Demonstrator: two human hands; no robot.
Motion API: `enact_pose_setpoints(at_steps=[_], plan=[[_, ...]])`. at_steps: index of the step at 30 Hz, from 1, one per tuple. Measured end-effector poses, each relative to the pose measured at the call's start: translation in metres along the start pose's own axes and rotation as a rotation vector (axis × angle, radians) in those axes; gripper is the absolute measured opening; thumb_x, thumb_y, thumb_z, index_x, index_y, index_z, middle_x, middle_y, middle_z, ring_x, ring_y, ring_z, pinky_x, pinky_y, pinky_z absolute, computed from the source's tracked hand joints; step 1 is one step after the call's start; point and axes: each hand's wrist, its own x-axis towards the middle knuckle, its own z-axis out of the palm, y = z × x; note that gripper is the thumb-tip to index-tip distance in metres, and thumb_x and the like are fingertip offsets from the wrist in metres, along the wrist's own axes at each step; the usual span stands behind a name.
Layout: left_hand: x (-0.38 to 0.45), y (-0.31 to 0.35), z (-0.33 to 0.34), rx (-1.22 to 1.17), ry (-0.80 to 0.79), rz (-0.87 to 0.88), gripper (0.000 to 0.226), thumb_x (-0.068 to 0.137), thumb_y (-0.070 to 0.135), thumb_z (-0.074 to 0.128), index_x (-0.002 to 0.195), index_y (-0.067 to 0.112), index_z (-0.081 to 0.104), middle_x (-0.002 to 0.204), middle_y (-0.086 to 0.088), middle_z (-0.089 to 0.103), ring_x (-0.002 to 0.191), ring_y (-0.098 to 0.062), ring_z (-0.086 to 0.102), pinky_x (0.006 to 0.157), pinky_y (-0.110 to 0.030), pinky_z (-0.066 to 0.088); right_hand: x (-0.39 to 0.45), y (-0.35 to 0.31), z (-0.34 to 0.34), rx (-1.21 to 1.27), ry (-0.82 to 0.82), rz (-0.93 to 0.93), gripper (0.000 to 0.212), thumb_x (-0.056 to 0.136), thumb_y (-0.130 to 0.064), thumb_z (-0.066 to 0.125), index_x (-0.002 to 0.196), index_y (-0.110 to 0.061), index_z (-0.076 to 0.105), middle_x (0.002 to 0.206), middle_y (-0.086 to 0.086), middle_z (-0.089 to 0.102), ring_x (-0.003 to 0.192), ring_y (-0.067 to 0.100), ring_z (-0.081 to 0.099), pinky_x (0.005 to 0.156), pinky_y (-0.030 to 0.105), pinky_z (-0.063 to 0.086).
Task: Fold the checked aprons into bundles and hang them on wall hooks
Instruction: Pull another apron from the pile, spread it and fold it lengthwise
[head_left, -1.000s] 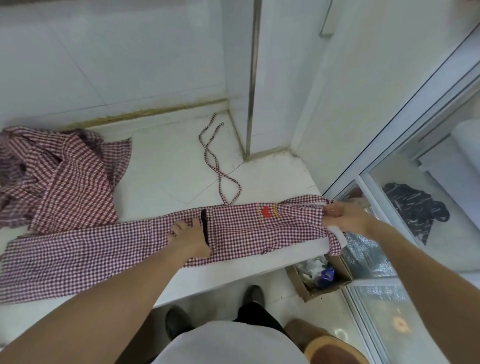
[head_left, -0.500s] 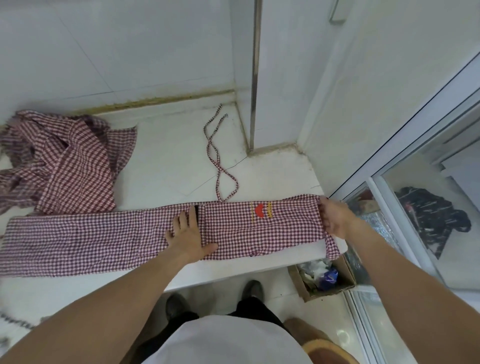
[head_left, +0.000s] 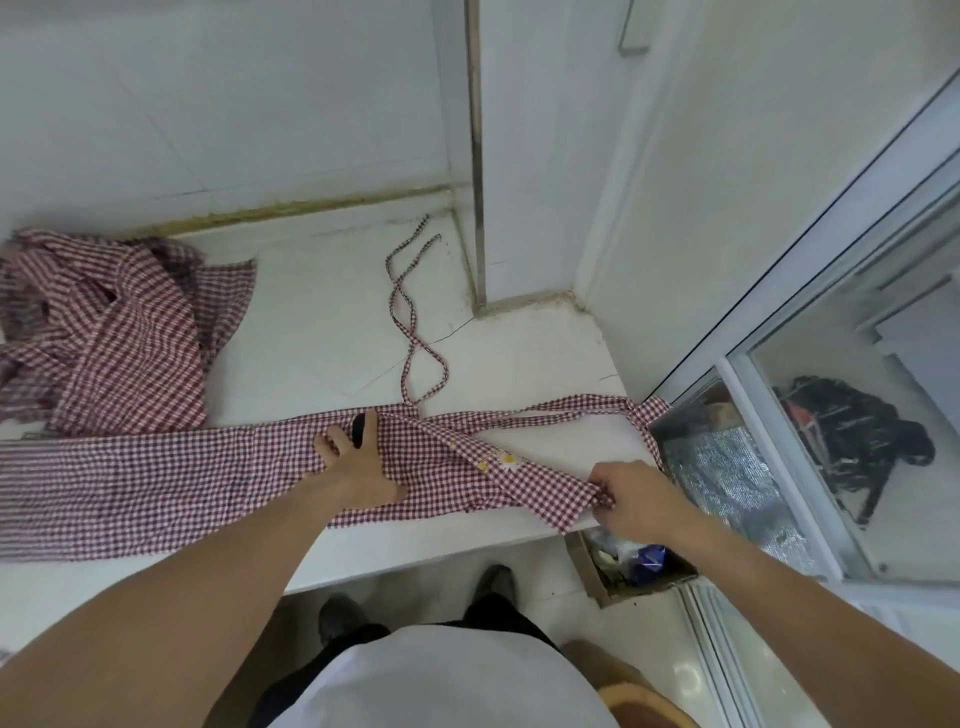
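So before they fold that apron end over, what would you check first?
1. Left hand pressing the apron flat: ok.
2. Right hand pinching the apron's end: ok.
3. Long ties out of the fold's way: not ok, they trail back across the counter.
4. Strap tucked in: not ok, it hangs off the counter's edge.
5. Other aprons apart: ok.
6. Wall hooks within reach: cannot tell.
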Motion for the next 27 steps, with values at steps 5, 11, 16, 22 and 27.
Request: enact_pose_setpoints(at_steps=[5, 11, 16, 22, 27], plan=[[-0.003, 0.001, 0.001, 0.053, -0.020, 0.001, 0.126, 0.082, 0.058, 0.069, 0.146, 0.031, -0.036, 0.155, -0.025, -0.030, 0.144, -0.049, -0.024, 0.118, -0.065, 0.009, -0.016, 0.035, -0.036, 0.180, -0.190, 0.163, 0.018, 0.089, -0.020, 0.061, 0.073, -0.010, 0.059, 0.070, 0.001, 0.058, 0.063, 0.016, 0.057, 0.058, 0.026, 0.040], [-0.003, 0.001, 0.002, 0.067, -0.019, 0.003, 0.126, 0.082, 0.059, 0.069, 0.146, 0.032, -0.036, 0.155, -0.024, -0.031, 0.144, -0.048, -0.023, 0.118, -0.064, 0.009, -0.028, 0.085, -0.070, 0.222, 0.254, 0.251, 0.014, 0.086, -0.016, 0.075, 0.099, -0.016, 0.069, 0.093, -0.001, 0.070, 0.084, 0.018, 0.065, 0.074, 0.026, 0.050], [-0.005, -0.001, 0.002, 0.087, -0.027, 0.005, 0.124, 0.083, 0.061, 0.066, 0.146, 0.031, -0.037, 0.155, -0.025, -0.031, 0.144, -0.048, -0.024, 0.118, -0.064, 0.009, -0.021, 0.085, -0.074, 0.277, 0.774, 0.276, 0.032, 0.077, 0.010, 0.061, 0.093, -0.017, 0.069, 0.098, 0.008, 0.067, 0.097, 0.028, 0.060, 0.088, 0.046, 0.050], [-0.005, -0.001, 0.002, 0.088, -0.038, 0.013, 0.123, 0.085, 0.060, 0.065, 0.146, 0.030, -0.037, 0.155, -0.024, -0.033, 0.143, -0.048, -0.026, 0.118, -0.064, 0.007, 0.000, 0.053, -0.076, 1.262, 0.519, 0.369, 0.020, 0.106, -0.015, 0.042, 0.111, -0.012, 0.061, 0.092, 0.014, 0.068, 0.055, 0.017, 0.061, 0.043, 0.025, 0.049], [-0.004, -0.008, 0.005, 0.100, -0.039, 0.016, 0.122, 0.085, 0.062, 0.064, 0.145, 0.032, -0.038, 0.155, -0.023, -0.034, 0.143, -0.047, -0.026, 0.117, -0.066, 0.008, -0.009, 0.070, -0.097, 1.396, 0.442, 0.118, 0.015, 0.092, -0.009, 0.063, 0.104, 0.000, 0.063, 0.097, 0.013, 0.072, 0.088, 0.023, 0.072, 0.072, 0.022, 0.059]])
